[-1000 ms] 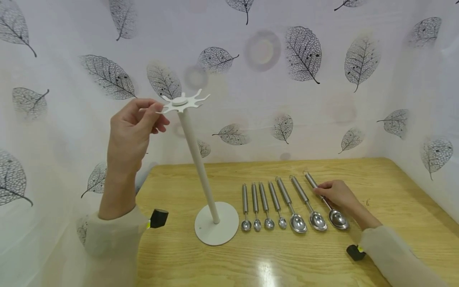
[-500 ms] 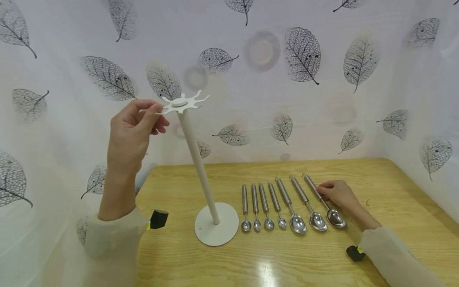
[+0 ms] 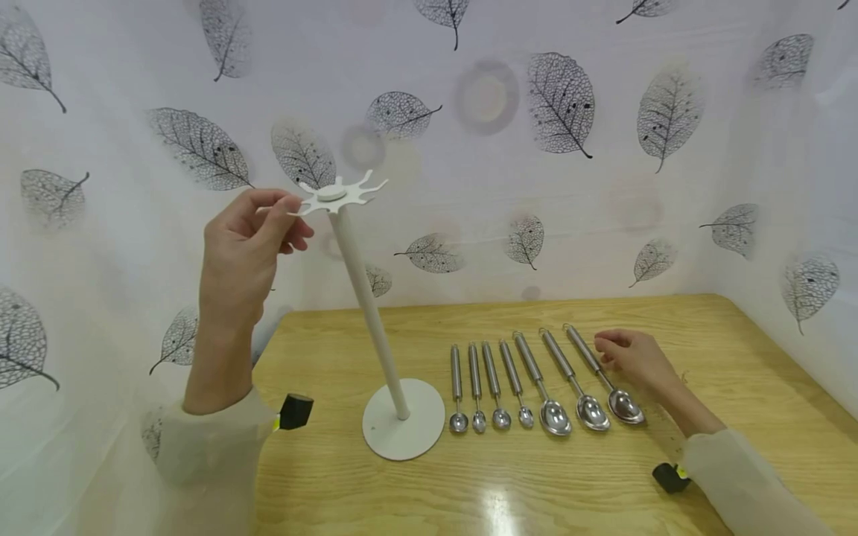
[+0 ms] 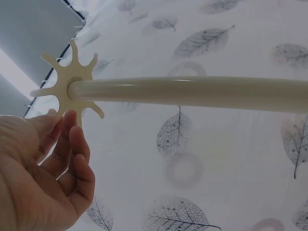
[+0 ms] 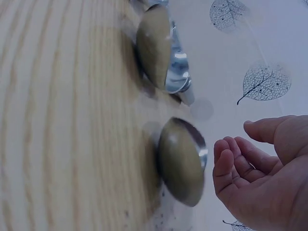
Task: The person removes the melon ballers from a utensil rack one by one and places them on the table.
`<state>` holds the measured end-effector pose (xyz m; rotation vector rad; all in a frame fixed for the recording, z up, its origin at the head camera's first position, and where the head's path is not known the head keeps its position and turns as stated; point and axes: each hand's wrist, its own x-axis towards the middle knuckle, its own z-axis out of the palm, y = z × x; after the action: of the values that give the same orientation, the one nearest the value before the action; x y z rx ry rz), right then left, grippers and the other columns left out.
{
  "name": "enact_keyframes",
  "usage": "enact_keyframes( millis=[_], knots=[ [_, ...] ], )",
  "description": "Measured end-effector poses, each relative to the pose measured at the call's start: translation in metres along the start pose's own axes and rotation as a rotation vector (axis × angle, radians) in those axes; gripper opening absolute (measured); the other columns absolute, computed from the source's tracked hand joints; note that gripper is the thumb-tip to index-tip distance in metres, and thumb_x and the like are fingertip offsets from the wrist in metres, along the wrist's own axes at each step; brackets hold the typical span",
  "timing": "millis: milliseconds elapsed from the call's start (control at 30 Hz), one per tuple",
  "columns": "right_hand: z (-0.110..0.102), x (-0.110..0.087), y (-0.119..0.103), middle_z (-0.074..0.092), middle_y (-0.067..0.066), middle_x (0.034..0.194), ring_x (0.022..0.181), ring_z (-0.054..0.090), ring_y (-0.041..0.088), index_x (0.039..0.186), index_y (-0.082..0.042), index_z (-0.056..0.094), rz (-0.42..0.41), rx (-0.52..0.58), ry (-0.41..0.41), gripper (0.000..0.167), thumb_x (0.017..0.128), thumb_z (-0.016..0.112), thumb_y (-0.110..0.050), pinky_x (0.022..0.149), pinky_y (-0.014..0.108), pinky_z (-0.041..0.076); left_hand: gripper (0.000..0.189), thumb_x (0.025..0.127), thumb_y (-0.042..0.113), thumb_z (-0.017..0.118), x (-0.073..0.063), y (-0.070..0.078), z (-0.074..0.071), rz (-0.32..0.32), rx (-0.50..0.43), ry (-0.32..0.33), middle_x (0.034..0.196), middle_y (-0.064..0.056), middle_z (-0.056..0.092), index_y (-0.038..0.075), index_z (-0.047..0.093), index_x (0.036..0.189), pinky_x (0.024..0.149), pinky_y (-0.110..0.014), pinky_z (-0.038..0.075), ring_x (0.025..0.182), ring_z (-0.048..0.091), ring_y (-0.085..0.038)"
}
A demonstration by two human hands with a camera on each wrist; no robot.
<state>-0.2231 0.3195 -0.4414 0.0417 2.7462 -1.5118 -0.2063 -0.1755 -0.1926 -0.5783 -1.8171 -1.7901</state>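
In the head view, my left hand pinches one prong of the white star-shaped top of a utensil stand, whose pole leans toward that hand. The stand's round base rests on the table. From the left wrist view, thumb and fingertips meet on the prong. My right hand hovers just right of the rightmost steel scoop, holding nothing. The right wrist view shows its thumb parted from loosely bent fingers, apart from the scoop bowl.
To the left of that scoop lie two more large scoops and several small ones, side by side with handles pointing away. The wooden table meets a leaf-printed curtain at its back and sides.
My right hand has nudged the rightmost scoop slightly left, then let go of it and drawn a little to the right. My left hand keeps its pinch on the stand's prong.
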Motion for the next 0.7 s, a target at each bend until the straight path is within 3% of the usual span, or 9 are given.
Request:
enact_keyframes(
  millis=[200,567,700],
  knots=[
    [-0.001,-0.002,-0.013,0.067,0.019,0.107,0.090,0.063,0.028,0.137,0.009,0.054,-0.031,-0.010,0.000,0.054,0.106,0.056,-0.035,0.075,0.035,0.057,0.016,0.097,0.017,0.071,0.000,-0.001,0.000,0.012,0.005,0.010,0.075,-0.006,0.069,0.002,0.071,0.103,0.065,-0.023,0.052,0.066,0.062,-0.018],
    [-0.003,-0.005,-0.026,0.068,0.020,0.110,0.088,0.063,0.029,0.138,0.005,0.055,-0.102,-0.051,-0.013,0.053,0.106,0.055,-0.037,0.071,0.038,0.054,0.016,0.098,0.016,0.070,0.000,-0.004,0.001,0.038,0.012,0.032,0.077,-0.006,0.070,0.001,0.070,0.104,0.065,-0.024,0.052,0.064,0.062,-0.017],
    [-0.006,-0.010,-0.029,0.068,0.020,0.117,0.091,0.064,0.023,0.137,0.004,0.056,-0.194,-0.101,0.007,0.049,0.106,0.057,-0.035,0.071,0.033,0.056,0.019,0.100,0.017,0.068,-0.002,-0.004,0.002,0.044,0.042,0.059,0.083,-0.007,0.072,0.005,0.073,0.113,0.066,-0.024,0.052,0.064,0.062,-0.017]
  ],
)
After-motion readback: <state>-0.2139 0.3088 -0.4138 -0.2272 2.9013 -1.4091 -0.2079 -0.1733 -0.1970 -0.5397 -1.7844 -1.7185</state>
